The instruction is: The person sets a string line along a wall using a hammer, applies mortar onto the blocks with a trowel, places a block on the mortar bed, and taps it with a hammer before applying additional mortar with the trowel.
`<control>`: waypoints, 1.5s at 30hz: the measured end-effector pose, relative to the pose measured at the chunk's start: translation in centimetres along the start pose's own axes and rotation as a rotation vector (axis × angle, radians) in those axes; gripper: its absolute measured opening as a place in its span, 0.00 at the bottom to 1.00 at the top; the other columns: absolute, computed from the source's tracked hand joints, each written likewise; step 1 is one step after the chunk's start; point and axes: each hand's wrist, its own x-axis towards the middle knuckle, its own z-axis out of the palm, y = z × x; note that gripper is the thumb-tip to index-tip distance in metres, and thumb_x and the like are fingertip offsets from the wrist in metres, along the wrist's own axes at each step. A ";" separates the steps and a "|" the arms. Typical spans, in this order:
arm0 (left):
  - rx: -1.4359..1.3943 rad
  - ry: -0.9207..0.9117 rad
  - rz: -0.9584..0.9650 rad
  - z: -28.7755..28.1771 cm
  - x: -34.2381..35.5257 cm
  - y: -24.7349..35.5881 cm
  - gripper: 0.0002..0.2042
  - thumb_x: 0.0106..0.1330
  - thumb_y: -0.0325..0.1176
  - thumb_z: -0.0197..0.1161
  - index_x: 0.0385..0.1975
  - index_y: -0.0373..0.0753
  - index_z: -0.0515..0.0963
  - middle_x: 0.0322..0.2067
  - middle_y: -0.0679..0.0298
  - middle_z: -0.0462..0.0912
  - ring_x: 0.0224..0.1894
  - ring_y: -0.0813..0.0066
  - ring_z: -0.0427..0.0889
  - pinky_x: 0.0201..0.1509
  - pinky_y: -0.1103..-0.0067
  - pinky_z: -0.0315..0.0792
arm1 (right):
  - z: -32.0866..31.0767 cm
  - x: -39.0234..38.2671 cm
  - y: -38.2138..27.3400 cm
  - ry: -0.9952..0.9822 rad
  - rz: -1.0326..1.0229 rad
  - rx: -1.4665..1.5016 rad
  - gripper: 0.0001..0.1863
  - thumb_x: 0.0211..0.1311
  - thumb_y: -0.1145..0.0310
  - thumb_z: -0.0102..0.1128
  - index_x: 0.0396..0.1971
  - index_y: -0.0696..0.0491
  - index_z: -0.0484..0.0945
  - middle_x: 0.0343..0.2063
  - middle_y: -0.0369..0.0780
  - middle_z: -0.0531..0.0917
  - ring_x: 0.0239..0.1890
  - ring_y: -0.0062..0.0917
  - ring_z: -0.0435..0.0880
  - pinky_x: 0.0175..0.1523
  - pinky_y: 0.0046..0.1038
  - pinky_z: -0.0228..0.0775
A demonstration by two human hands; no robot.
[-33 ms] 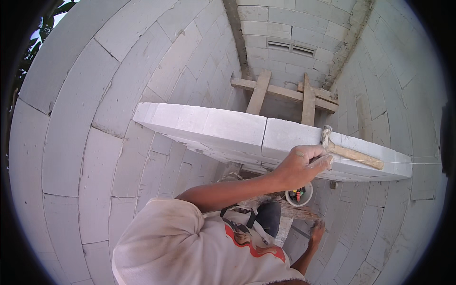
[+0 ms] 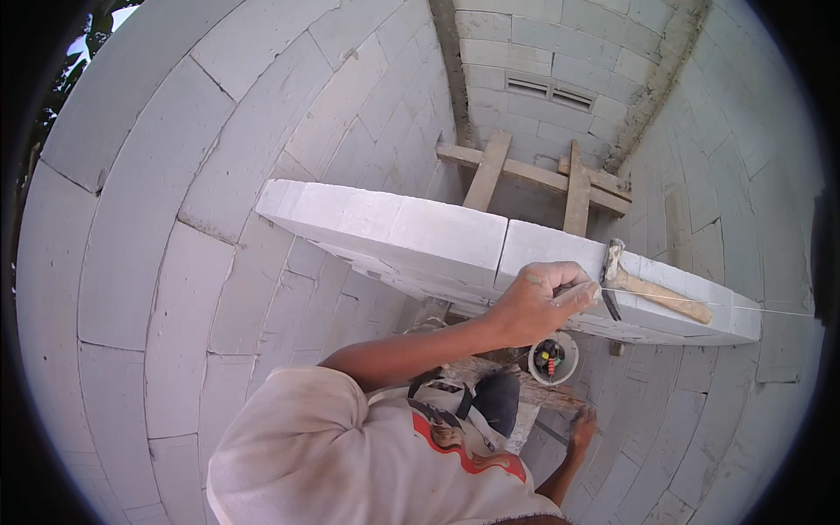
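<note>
My left hand (image 2: 549,297) is closed in a pinch on a thin white string (image 2: 770,309), which runs to the right above a row of pale blocks (image 2: 437,229). Right beside those fingers, a hammer (image 2: 665,299) lies across the top of the blocks, its metal head next to my hand and its wooden handle pointing right. My right hand (image 2: 583,426) is lower down, close to the end of a rough wooden plank (image 2: 560,398). It shows small, and I cannot make out whether its fingers hold anything.
Below the blocks stands a white bucket (image 2: 567,372) with tools inside. Beyond the row, crossed wooden boards (image 2: 534,176) span the space between the walls. Tall block walls (image 2: 131,262) rise on both sides, and the back wall has a slotted vent (image 2: 549,90).
My left hand has shifted slightly left, away from the hammer, so more of the hammer's head shows. The string now slopes down to the right. The whole view has shifted a little.
</note>
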 end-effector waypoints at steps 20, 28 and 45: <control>0.821 1.510 0.398 -51.1 -17.5 19.4 0.17 0.59 0.40 0.74 0.38 0.31 0.89 0.31 0.61 0.88 0.36 0.75 0.82 0.45 0.77 0.75 | 5.5 0.7 -19.4 -0.583 -0.389 -0.066 0.11 0.65 0.70 0.56 0.40 0.62 0.79 0.35 0.59 0.83 0.42 0.58 0.82 0.46 0.49 0.72; 1.307 1.703 0.124 -52.5 -16.9 24.5 0.18 0.56 0.45 0.70 0.39 0.39 0.90 0.38 0.52 0.90 0.42 0.59 0.89 0.51 0.71 0.78 | 7.2 2.0 -12.3 -0.463 -0.662 -0.142 0.10 0.67 0.71 0.54 0.40 0.62 0.80 0.38 0.56 0.84 0.44 0.57 0.82 0.49 0.47 0.72; 1.701 1.783 0.108 -54.5 -16.3 22.9 0.15 0.57 0.42 0.69 0.36 0.37 0.89 0.35 0.47 0.89 0.42 0.49 0.89 0.52 0.64 0.79 | 4.3 1.7 -6.4 -0.465 -0.362 -0.019 0.12 0.65 0.71 0.53 0.40 0.59 0.83 0.39 0.55 0.84 0.45 0.52 0.82 0.52 0.47 0.71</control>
